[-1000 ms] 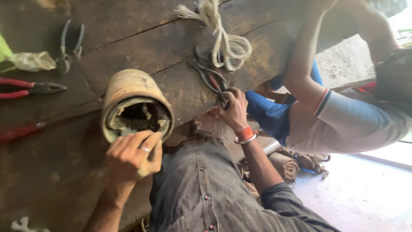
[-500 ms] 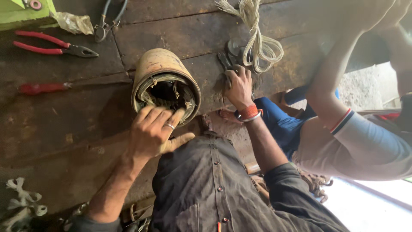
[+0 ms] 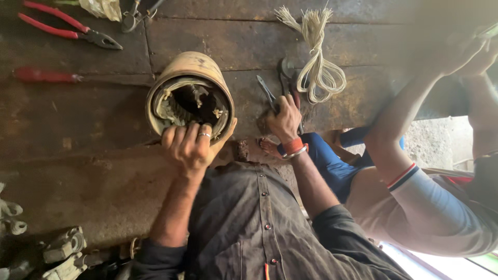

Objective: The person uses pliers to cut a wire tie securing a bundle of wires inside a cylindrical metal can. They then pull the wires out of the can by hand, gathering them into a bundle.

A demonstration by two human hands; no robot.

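Left hand (image 3: 189, 147) grips motor housing (image 3: 189, 93) holding windings (image 3: 176, 106); right hand (image 3: 284, 120) grasps pliers (image 3: 270, 96)

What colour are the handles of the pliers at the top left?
Red, seen in the head view: the pliers lie on the dark workbench.

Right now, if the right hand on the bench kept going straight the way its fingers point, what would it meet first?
The right hand already rests on the dark pliers. Straight on across the bench, it would probably reach the coiled pale cord next; depth is hard to judge.

A dark, stained surface (image 3: 78, 119) carries a metal cylinder (image 3: 189, 96) at centre, red-handled pliers (image 3: 67, 28) upper left, a red screwdriver (image 3: 44, 76) below them, coiled cord (image 3: 319, 67) upper right.
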